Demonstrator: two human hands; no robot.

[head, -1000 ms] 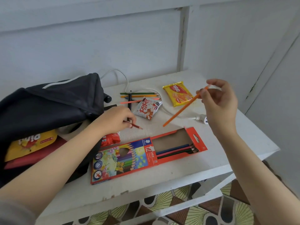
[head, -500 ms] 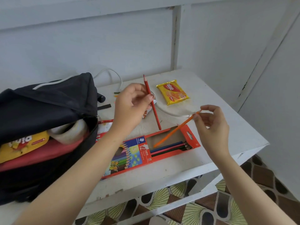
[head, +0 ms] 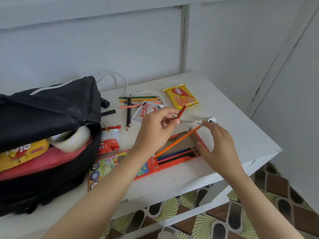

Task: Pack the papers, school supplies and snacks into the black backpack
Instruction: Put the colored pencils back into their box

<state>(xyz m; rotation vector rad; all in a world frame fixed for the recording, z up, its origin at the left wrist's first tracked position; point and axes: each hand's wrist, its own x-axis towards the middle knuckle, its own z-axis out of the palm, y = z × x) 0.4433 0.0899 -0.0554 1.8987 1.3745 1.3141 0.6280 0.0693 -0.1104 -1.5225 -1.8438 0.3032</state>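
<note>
Head: orange pencil (head: 177, 141) in right hand (head: 219, 147)

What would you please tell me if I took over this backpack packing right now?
Left hand pinches a red pencil. Right hand pinches an orange pencil, its tip angled into the open pencil box, which lies on the table beside the black backpack.
Done: a yellow snack pack, tape roll and red folder sit in the open backpack; several pencils are in the box.
Left: box both held pencils and the loose pencils, then pack the box, yellow wafer pack, white sachet and red snack pack.
</note>
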